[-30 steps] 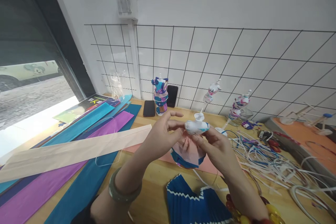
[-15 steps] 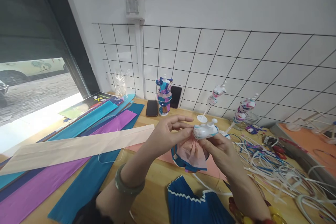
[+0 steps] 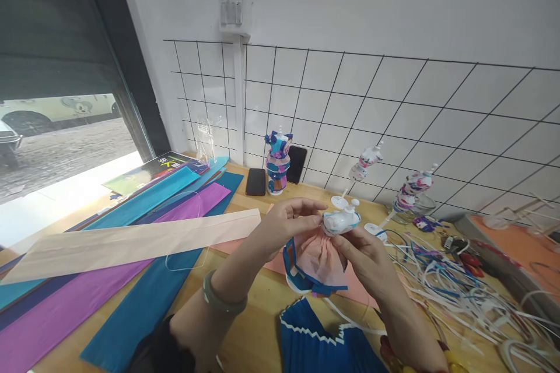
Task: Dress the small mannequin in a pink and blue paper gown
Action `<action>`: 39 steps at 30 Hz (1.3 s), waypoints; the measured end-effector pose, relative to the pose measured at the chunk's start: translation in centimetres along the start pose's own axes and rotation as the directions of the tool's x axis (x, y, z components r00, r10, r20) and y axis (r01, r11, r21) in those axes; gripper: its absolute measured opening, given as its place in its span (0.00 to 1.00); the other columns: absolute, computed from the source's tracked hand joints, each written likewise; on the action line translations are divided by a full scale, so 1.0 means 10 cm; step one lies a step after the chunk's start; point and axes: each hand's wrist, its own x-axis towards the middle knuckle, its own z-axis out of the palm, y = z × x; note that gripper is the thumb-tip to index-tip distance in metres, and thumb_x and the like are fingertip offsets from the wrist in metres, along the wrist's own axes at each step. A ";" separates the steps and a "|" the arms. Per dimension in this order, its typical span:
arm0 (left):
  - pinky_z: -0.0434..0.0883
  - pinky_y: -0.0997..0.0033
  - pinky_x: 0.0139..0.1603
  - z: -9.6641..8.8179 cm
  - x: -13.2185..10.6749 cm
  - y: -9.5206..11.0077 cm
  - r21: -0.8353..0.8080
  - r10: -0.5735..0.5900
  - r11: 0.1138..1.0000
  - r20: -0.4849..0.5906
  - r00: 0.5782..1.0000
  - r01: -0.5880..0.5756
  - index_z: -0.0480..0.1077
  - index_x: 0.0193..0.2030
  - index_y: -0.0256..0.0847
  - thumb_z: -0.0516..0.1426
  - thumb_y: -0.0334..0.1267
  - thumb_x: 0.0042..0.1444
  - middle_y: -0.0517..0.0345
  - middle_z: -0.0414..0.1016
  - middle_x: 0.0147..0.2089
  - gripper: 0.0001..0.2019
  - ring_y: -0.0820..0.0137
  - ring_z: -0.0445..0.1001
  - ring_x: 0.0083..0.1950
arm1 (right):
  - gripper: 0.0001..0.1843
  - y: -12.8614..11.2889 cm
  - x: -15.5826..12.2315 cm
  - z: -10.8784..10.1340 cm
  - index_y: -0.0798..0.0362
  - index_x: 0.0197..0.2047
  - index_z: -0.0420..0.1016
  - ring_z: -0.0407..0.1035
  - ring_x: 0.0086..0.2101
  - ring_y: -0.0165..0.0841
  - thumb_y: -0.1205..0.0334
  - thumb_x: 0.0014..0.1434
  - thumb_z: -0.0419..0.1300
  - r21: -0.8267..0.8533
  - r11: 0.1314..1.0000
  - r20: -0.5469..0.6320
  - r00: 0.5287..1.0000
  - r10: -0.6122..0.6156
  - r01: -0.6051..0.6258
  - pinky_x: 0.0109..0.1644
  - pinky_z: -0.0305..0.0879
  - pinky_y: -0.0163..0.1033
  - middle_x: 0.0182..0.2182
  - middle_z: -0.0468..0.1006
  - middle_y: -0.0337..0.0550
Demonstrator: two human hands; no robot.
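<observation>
The wooden table (image 3: pixel 262 310) runs along the wall. On its left lie long strips: a dark blue one (image 3: pixel 126 320), a purple one (image 3: pixel 65 304) and, crossing over both, a pale one (image 3: pixel 144 245). A phone (image 3: pixel 256 182) lies just beside a colourful standing figure (image 3: pixel 278 164). Two white round bases (image 3: pixel 339 202) with sticks stand farther right, near a glass bowl (image 3: pixel 423 207). A tangle of ribbons (image 3: pixel 441 274) spreads over the right side. Nearest the front lies a pleated blue piece (image 3: pixel 326 352) with white zigzag edging.
</observation>
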 end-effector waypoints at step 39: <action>0.67 0.57 0.55 -0.04 -0.31 0.41 0.723 0.014 0.682 0.142 0.990 -0.113 0.53 0.69 0.47 0.63 0.46 0.50 0.48 0.71 0.58 0.41 0.55 0.70 0.57 | 0.06 -0.01 -0.90 0.22 0.47 0.36 0.80 0.78 0.35 0.37 0.58 0.59 0.62 -0.583 0.785 0.437 0.896 0.085 0.209 0.40 0.71 0.39 0.33 0.84 0.43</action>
